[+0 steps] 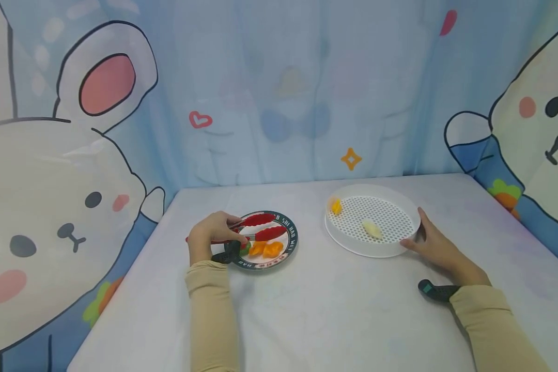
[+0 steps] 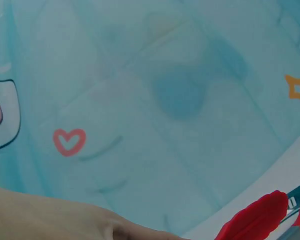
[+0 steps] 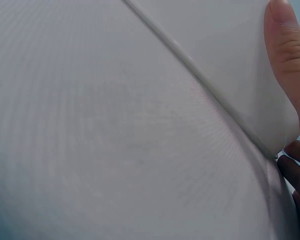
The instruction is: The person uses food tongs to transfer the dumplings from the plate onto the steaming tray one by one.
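Note:
My left hand (image 1: 214, 232) holds a pair of tongs (image 1: 258, 220) with red scalloped tips, level above a patterned round plate (image 1: 288, 250). The tips stand apart, with nothing visible between them. Under them on the plate lie orange pieces (image 1: 273, 250) and a green and red piece (image 1: 244, 249), partly covered by the hand and tongs. In the left wrist view one red tip (image 2: 255, 217) shows at the bottom. My right hand (image 1: 434, 245) grips the near right side of a white round strainer (image 1: 376, 250), its thumb (image 3: 287, 55) along the outer wall.
Inside the strainer sit a small yellow piece (image 1: 337, 207) at the left and a pale piece (image 1: 372, 229) near the middle. A white cloth covers the table (image 1: 335, 315). Behind it hangs a blue printed curtain (image 1: 288, 103).

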`<state>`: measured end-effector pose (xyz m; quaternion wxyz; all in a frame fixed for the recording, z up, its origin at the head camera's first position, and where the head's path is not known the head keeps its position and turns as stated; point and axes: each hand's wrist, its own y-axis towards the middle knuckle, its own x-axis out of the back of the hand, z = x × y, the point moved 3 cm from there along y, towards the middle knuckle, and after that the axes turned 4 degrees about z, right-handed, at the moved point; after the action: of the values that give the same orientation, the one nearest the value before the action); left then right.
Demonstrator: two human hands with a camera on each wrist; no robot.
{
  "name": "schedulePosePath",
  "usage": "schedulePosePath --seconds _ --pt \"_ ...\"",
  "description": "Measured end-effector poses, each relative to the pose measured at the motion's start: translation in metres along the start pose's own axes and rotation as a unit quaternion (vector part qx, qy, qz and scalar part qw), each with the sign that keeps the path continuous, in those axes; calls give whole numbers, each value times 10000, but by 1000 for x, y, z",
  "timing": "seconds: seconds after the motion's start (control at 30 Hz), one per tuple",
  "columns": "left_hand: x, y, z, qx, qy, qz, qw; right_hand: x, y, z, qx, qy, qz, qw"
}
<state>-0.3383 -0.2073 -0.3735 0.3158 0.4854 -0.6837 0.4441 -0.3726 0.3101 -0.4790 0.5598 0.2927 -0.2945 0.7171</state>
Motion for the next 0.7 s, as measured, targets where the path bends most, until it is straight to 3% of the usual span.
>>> schedulePosePath --seconds 0.17,0.3,0.53,0.7 --pt "9 -21 0 385 -301 132 9987 0 -1 1 37 11 -47 10000" --pt "7 -29 -3 508 -213 412 9976 -1 -1 0 87 25 -51 9999" --pt "-1 -27 -11 256 149 707 9971 -3 -2 1 89 89 -28 9999" --pt "-5 -22 -5 113 13 866 9962 0 -3 1 173 -38 -12 9998"
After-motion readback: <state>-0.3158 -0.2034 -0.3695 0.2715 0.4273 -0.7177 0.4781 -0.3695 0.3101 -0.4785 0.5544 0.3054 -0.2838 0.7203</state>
